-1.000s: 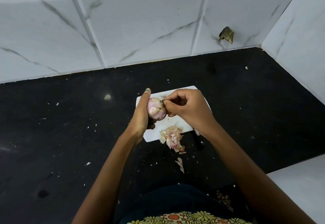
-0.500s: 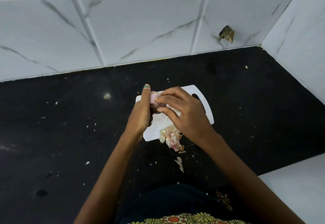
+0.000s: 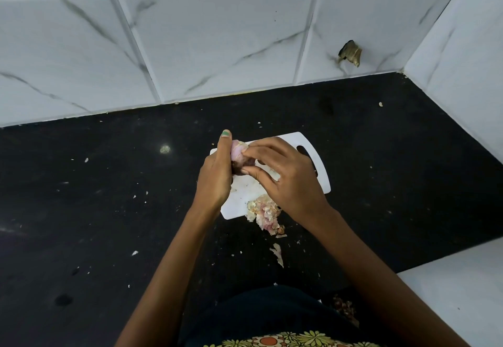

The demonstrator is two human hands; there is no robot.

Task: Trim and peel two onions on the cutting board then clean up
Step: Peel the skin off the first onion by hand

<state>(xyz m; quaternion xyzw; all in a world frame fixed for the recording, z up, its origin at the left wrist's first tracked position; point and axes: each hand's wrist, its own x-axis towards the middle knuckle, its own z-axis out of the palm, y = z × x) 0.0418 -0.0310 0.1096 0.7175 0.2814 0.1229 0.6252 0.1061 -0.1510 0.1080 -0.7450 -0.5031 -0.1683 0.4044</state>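
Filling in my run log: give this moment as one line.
step: peeling | left hand: holds onion | right hand: pinches its skin | peels: cutting board near edge

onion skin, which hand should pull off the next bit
Right, probably. The right hand already has its fingertips pinching at the onion, while the left hand grips it over the board and would have to let go to peel.

Black countertop [image 3: 81, 210], flecked with pale scraps, lower frame. White marble-veined wall tiles [image 3: 217, 33], top. Brown chipped hole [image 3: 350, 53], upper right.
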